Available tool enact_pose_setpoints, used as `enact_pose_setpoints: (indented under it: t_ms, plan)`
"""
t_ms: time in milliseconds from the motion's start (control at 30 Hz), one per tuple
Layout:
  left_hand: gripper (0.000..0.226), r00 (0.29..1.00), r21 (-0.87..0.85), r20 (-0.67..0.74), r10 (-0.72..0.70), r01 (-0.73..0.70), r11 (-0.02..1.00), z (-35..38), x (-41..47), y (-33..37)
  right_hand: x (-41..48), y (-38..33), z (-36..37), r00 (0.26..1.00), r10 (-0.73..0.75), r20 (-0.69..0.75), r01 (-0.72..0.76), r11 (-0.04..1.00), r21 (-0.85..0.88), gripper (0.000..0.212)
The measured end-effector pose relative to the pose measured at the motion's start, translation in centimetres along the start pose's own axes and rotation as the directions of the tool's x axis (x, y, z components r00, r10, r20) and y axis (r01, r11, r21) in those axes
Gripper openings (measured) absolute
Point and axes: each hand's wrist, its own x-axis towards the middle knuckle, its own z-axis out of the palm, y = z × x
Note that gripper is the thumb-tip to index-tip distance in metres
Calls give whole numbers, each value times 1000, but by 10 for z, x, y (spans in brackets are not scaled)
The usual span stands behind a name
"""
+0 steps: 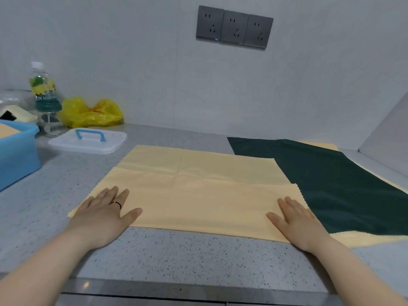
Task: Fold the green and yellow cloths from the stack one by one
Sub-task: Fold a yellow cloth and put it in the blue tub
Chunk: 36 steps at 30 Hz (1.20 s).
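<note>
The yellow cloth (198, 195) lies flat on the speckled countertop (176, 257), directly in front of the person. Its near part looks doubled, with a zigzag edge crossing the middle, so I judge that the 1st fold is made and is being pressed. The left hand (103, 215) lies open and flat on the near left corner, the right hand (298, 219) the same on the near right corner; neither grips anything. Just beside it on the right, the green cloth (331, 184) tops the stack. The next move probably needs 2 pinches at one side, to bring it evenly over the other.
</note>
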Motion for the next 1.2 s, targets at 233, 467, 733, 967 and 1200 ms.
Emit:
enact_pose_setpoints:
  t_ms: [233, 467, 733, 967, 1200]
  plan:
    - [70, 999, -14, 43, -6, 7, 1000, -9, -1, 5, 1, 4, 1, 1000, 1, -3, -1, 1000, -21, 65]
    - [59, 975, -97, -104, 198, -208, 973, -24, 7, 53, 10, 1, -17, 1000, 24, -11, -25, 997, -70, 54]
    - [57, 915, -103, -86, 395, -402, 910, -6, 42, 113, 52, -11, -52, 994, 37, -101, -38, 999, -7, 32]
    - [56, 909, -78, -62, 412, -416, 906, 10, 48, 115, 130, -58, -73, 986, -121, -114, 130, 988, 79, 35]
    - [55, 911, -53, -63, 408, -411, 910, 14, 50, 116, 196, -82, -51, 999, -20, 32, 21, 1000, -5, 52]
